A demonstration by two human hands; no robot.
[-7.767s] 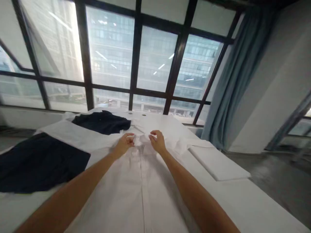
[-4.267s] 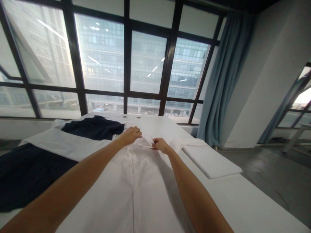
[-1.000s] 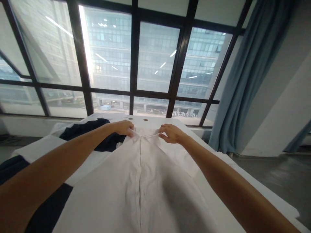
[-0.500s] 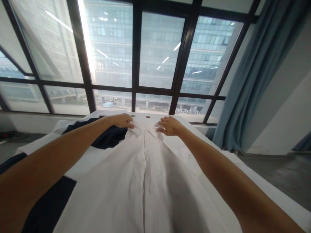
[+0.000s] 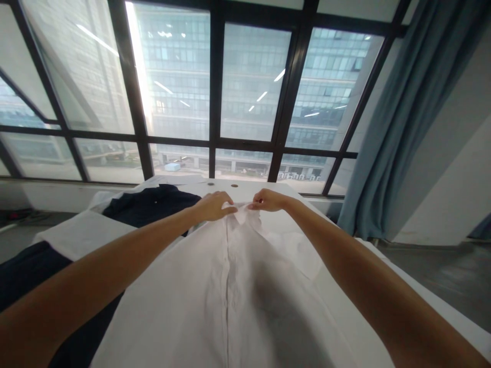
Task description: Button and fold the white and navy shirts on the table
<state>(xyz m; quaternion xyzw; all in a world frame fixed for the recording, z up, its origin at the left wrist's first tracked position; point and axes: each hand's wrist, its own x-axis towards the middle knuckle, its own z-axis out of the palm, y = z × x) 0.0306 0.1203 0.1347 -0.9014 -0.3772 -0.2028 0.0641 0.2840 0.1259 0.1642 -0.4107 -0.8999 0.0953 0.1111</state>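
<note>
flanking white shirt [image 5: 230, 286]: dark garment [image 5: 149, 207]

Both arms outstretched; left hand [image 5: 213, 205] and right hand [image 5: 267, 200] close together, fingers pinching.

A dark navy garment [image 5: 151, 207] lay on the white tabletop [image 5: 276, 191], left of centre, with another dark piece [image 5: 23, 273] nearer, possibly trousers. Beyond the tabletop stood black-framed windows [image 5: 215, 82]; a blue curtain [image 5: 387, 117] hung right.
</note>
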